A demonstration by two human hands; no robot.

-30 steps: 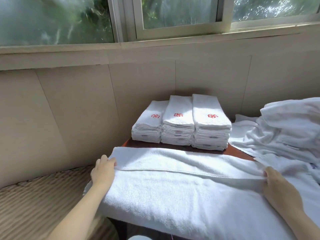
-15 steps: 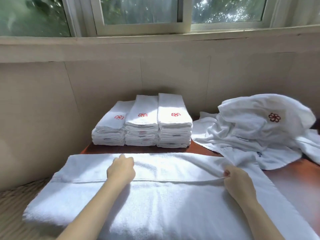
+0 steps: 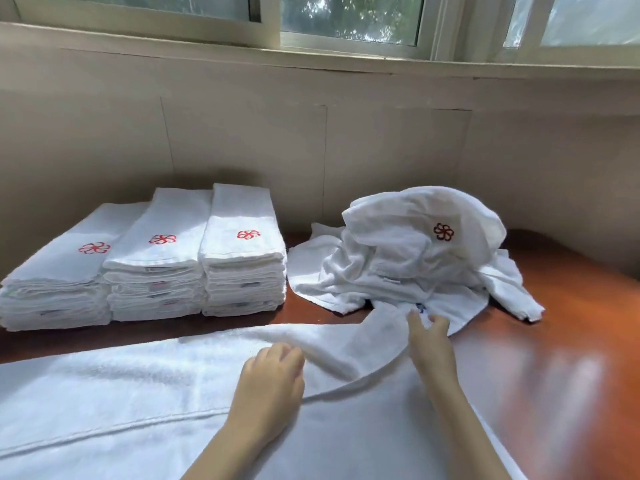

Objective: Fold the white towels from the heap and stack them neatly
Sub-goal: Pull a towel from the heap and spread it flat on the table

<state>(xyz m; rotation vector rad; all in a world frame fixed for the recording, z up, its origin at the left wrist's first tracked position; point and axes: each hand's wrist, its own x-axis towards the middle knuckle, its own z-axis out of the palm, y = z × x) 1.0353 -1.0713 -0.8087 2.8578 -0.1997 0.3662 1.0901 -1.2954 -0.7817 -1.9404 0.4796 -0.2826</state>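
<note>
A large white towel (image 3: 138, 403) lies spread across the near part of the red-brown table (image 3: 561, 368), with a fold line running along it. My left hand (image 3: 270, 379) sits on the towel's middle, fingers curled down into a raised fold. My right hand (image 3: 429, 332) reaches further out and pinches the towel's far right corner, which is lifted at the foot of the heap. The heap of loose white towels (image 3: 408, 261), one showing a red flower logo, is at the back right. Three stacks of folded towels (image 3: 152, 268) with red logos stand at the back left.
A beige wall (image 3: 381, 150) with windows above it runs just behind the stacks and heap. Bare polished tabletop shows to the right of my right arm. The table's left end is hidden by the towel.
My view has swung to the right. Both hands have moved right along the towel; the right hand left the fold edge and now has the far corner by the heap.
</note>
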